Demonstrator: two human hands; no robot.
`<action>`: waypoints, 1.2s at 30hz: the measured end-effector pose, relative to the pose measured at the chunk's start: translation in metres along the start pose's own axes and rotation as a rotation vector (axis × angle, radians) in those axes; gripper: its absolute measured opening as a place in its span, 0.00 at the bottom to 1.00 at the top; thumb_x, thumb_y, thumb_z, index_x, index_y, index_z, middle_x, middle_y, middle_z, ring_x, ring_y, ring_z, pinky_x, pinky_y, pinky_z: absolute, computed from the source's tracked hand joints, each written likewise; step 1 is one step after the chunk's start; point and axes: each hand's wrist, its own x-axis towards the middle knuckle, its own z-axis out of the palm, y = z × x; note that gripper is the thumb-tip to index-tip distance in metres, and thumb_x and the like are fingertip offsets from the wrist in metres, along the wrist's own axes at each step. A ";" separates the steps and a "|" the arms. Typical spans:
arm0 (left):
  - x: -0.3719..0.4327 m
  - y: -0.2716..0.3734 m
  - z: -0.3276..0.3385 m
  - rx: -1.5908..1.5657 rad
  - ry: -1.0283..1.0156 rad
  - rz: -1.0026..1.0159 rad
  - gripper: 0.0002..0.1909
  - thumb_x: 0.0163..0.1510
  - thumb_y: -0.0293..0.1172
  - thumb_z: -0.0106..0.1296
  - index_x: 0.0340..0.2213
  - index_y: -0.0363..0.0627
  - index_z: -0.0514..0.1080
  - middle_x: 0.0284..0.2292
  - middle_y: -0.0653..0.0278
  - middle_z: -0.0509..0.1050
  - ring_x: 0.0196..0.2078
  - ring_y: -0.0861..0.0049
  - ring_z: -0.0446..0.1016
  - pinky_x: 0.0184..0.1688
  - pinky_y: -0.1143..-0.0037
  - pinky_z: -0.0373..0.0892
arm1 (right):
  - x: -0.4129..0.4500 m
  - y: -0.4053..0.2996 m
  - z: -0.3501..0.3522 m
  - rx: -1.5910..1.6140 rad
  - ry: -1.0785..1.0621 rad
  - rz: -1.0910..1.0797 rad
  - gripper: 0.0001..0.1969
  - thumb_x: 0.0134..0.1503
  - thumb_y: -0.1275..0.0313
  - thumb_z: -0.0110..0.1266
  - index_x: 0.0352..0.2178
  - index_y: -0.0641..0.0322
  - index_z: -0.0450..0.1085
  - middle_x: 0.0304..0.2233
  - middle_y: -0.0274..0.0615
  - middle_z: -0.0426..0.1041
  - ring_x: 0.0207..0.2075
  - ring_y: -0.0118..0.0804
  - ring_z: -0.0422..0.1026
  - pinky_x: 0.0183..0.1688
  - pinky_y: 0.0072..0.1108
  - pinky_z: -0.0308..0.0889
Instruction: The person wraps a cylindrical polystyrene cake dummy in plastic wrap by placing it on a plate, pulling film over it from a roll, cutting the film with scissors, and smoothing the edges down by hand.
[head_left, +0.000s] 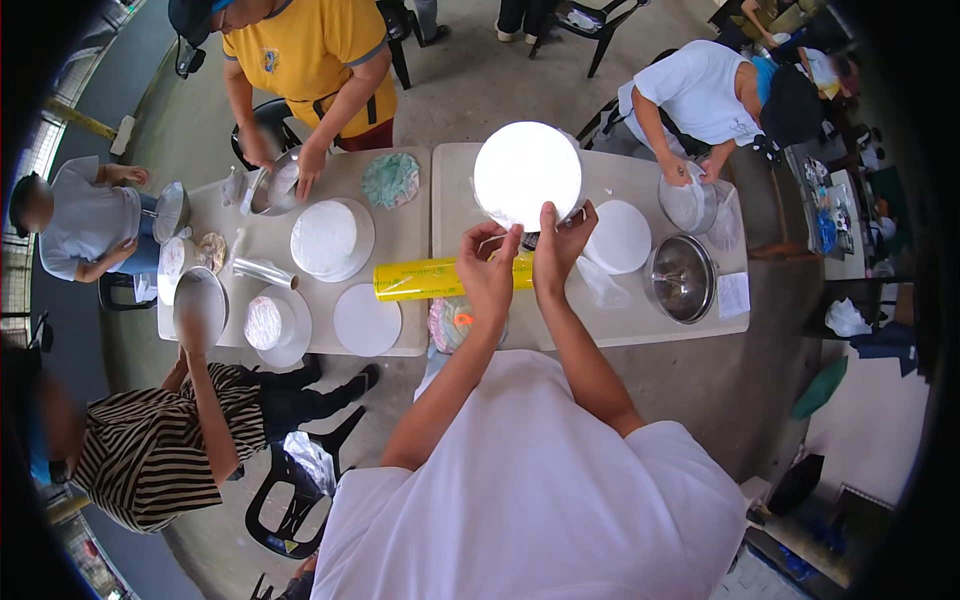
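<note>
My left hand (489, 271) and my right hand (564, 251) are raised over the table, thumbs up, at the near edge of a bright white round disc or cake form (528, 176). Both hands pinch at this edge, where a bit of clear plastic film seems to show. Beneath my hands lies a yellow roll of cling film (418, 280) bearing writing. A white round board (619, 237) and crumpled clear plastic (604, 283) lie to the right. Left of the roll's near end is another white round board (367, 319). A pastel cloth-like bundle (448, 325) sits below the roll.
A large white round form (325, 238) and a smaller film-wrapped one (268, 322) stand at left, near a roll of clear film or foil (265, 273). A steel bowl (681, 278) stands at right. Several people work around the table (517, 341) with bowls. A black chair (289, 499) stands behind left.
</note>
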 end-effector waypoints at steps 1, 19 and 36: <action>0.002 0.000 0.002 -0.062 0.046 -0.062 0.16 0.55 0.30 0.64 0.40 0.31 0.74 0.31 0.60 0.78 0.37 0.75 0.79 0.38 0.78 0.74 | -0.003 -0.004 0.002 0.000 -0.005 -0.001 0.37 0.58 0.71 0.61 0.61 0.69 0.46 0.55 0.52 0.59 0.51 0.37 0.65 0.53 0.27 0.64; 0.010 -0.013 -0.031 -0.681 -0.175 -0.466 0.06 0.59 0.28 0.50 0.38 0.46 0.71 0.38 0.68 0.75 0.38 0.83 0.72 0.42 0.78 0.68 | -0.011 -0.004 0.003 -0.007 -0.044 -0.119 0.43 0.53 0.75 0.65 0.62 0.65 0.43 0.59 0.55 0.56 0.56 0.43 0.63 0.55 0.31 0.65; 0.020 -0.012 -0.035 -0.836 -0.108 -0.432 0.04 0.59 0.23 0.58 0.34 0.45 0.72 0.35 0.65 0.78 0.34 0.81 0.75 0.39 0.82 0.72 | -0.009 -0.021 0.003 0.368 0.023 0.493 0.33 0.60 0.58 0.55 0.59 0.65 0.54 0.54 0.48 0.66 0.54 0.42 0.69 0.48 0.31 0.74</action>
